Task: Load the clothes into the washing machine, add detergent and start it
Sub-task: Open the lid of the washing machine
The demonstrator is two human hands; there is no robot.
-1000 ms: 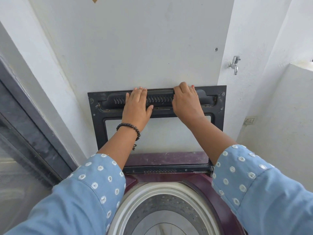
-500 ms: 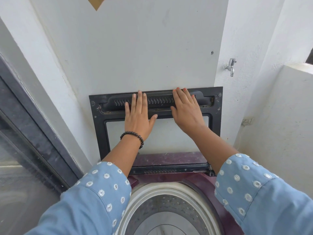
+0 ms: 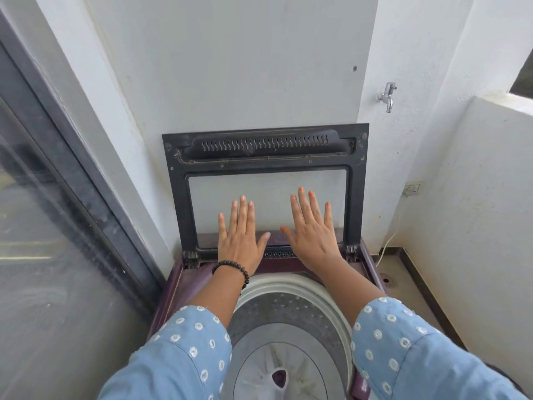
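Note:
A maroon top-loading washing machine [image 3: 366, 255] stands below me with its lid [image 3: 178, 197] raised upright against the white wall. The lid is a black frame around a clear pane. The steel drum [image 3: 288, 313] lies open, and I see no clothes in it; a grey pulsator shows at its bottom. My left hand [image 3: 240, 241] and my right hand [image 3: 314, 235] hover flat, fingers spread, in front of the lid's lower pane, holding nothing. No clothes or detergent are in view.
A sliding glass door [image 3: 57, 226] fills the left side. A metal tap [image 3: 386, 96] sticks out of the wall at upper right. A wall socket [image 3: 414, 188] with a white cable sits to the right, above a floor drain [image 3: 386, 280]. A low white parapet closes the right side.
Both hands have left the lid's top bar and dropped toward the hinge, fingers now spread. The lid stays upright. The camera has tilted down, showing more of the drum.

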